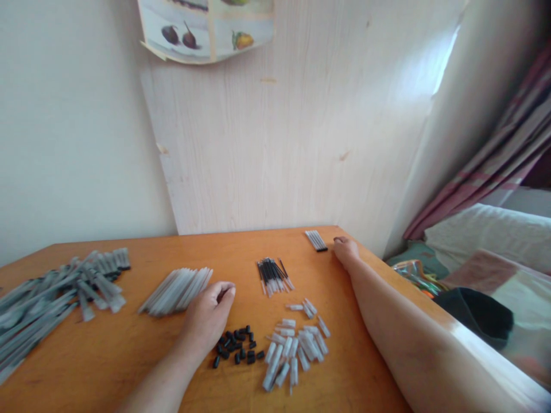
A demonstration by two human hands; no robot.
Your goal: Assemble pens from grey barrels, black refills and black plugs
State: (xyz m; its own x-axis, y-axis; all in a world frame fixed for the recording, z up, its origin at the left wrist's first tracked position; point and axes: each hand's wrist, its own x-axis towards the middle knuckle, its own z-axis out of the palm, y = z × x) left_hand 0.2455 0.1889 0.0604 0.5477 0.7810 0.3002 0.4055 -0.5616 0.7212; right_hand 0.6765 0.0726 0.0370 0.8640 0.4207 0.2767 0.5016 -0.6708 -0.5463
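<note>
My left hand [209, 314] rests on the orange table [129, 355] with its fingers curled in, right beside a row of clear pen barrels [176, 291] and above a heap of small black end plugs [236, 346]. What its fingers hold, if anything, is hidden. My right hand [345, 250] reaches to the far right corner, fingers bent, just right of a small bundle of grey pens [316, 240]. Between the hands lie black ink refills [273, 276] and several clear pen caps [295, 347].
A large pile of assembled grey pens [55, 298] covers the table's left end. A pale wooden board [279, 132] leans against the wall behind. Bedding, a striped curtain [499, 160] and a dark cloth [477, 315] lie off the table's right edge.
</note>
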